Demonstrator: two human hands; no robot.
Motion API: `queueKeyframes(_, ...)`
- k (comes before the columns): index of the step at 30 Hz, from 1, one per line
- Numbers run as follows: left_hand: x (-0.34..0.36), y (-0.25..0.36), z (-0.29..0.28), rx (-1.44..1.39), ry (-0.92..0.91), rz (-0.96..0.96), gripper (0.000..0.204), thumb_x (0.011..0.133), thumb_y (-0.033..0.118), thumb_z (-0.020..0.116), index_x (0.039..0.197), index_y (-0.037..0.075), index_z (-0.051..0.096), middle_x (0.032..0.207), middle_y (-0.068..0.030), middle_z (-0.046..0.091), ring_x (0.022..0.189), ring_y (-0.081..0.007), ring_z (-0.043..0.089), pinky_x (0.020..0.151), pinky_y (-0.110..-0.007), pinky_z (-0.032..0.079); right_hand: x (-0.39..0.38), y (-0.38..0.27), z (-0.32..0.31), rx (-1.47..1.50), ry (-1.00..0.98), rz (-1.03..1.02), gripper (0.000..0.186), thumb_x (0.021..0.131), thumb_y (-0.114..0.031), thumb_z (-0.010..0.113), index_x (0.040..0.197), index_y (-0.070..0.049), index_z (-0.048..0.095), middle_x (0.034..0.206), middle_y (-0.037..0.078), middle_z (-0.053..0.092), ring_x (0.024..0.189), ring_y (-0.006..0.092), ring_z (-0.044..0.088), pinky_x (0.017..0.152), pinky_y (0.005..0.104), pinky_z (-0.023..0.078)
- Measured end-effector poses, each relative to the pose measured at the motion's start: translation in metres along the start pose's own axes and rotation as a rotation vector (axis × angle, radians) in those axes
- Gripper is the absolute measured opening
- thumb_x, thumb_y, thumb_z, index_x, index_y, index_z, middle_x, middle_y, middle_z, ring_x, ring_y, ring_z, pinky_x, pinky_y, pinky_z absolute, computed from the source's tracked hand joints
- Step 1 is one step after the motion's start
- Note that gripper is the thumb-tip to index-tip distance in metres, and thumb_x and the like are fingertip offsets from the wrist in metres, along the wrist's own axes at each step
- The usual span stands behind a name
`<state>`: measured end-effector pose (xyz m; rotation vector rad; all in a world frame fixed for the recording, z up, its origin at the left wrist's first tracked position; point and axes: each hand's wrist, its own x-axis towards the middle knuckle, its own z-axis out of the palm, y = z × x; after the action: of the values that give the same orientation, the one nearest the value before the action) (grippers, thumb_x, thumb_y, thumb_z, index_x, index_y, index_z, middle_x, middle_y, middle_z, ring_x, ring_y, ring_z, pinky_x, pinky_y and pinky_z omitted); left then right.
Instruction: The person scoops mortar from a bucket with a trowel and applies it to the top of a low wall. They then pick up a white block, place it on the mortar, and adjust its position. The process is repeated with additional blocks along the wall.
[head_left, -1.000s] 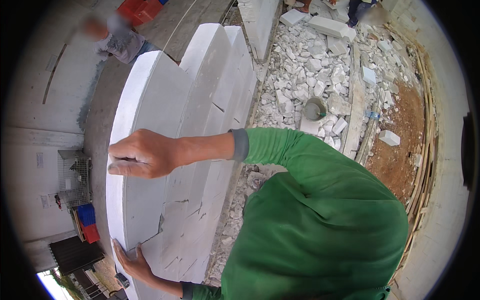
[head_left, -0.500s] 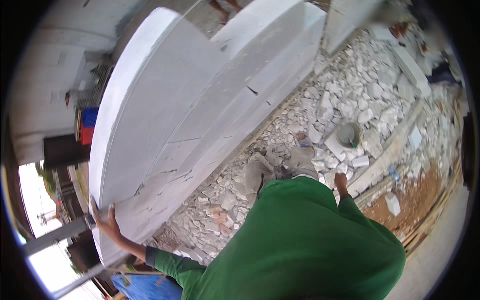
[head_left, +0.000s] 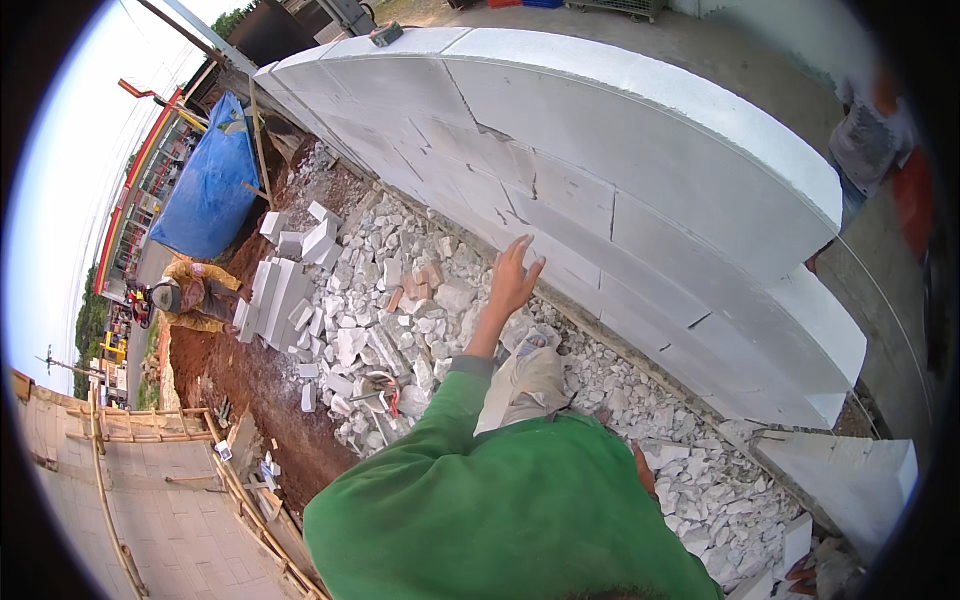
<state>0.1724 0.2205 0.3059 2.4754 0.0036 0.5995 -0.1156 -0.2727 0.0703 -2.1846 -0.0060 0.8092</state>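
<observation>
My left hand (head_left: pixel 512 278) is raised over the rubble with its fingers spread and nothing in them, a little away from the wall. That wall (head_left: pixel 560 185) is built of large white blocks, with grey joints and a stepped end on the right. On its top edge lies a small dark tape measure (head_left: pixel 385 35), out of reach of the hand. My right hand (head_left: pixel 642 467) shows only in part past my green sleeve and body, low over the broken stones; its fingers cannot be made out.
Broken white rubble (head_left: pixel 450 290) covers the ground around my feet, with a red-handled tool (head_left: pixel 385 395) on it. A person in a yellow jacket (head_left: pixel 195 295) bends at stacked blocks (head_left: pixel 275 300). A blue tarp (head_left: pixel 210 185) stands behind. Another person (head_left: pixel 870 140) is beyond the wall.
My left hand has left the wall's top edge, where it was by the tape measure, and now hangs open in the air. The view has swung left toward the tarp and the yellow-jacketed person.
</observation>
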Motion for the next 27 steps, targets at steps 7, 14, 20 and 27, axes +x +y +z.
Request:
queueKeyframes(7,-0.381,-0.104,0.044,-0.528,-0.655,-1.657,0.059,0.098,0.051,0.058,0.138,0.008,0.060,0.144,-0.0171,0.059,0.130,-0.0402,0.057,0.101,-0.063,0.045,0.087,0.052,0.010,0.348,-0.245,-0.214,0.033,0.094,-0.029,0.065,0.119,-0.009,0.072,0.119,0.018,0.072,0.114,0.0347,0.067,0.094,0.0405,0.051)
queueKeyframes(14,-0.439,-0.067,0.017,-0.728,-1.282,-1.562,0.065,0.100,0.054,0.051,0.136,0.000,0.058,0.135,-0.0232,0.062,0.124,-0.0430,0.060,0.101,-0.062,0.047,0.110,0.022,-0.002,-0.306,-0.092,0.065,0.040,0.083,-0.033,0.074,0.110,-0.005,0.071,0.107,0.022,0.073,0.103,0.0396,0.071,0.087,0.0487,0.056)
queueKeyframes(20,-0.344,-0.079,0.059,-1.072,-1.308,-1.739,0.072,0.102,0.057,0.044,0.133,-0.007,0.057,0.128,-0.0284,0.065,0.118,-0.0453,0.063,0.102,-0.060,0.049,0.079,-0.023,-0.027,-0.274,0.209,0.196,0.047,0.078,-0.032,0.079,0.114,-0.004,0.069,0.105,0.025,0.073,0.103,0.0400,0.071,0.089,0.0502,0.057)
queueKeyframes(27,-0.347,-0.155,0.080,-0.894,-0.404,-1.625,0.057,0.104,0.042,0.050,0.126,-0.010,0.059,0.114,-0.0280,0.071,0.107,-0.0431,0.069,0.094,-0.049,0.056,0.065,0.032,-0.032,0.085,0.458,0.468,0.048,0.077,-0.026,0.079,0.112,0.005,0.068,0.110,0.029,0.071,0.109,0.0431,0.069,0.095,0.0481,0.056)
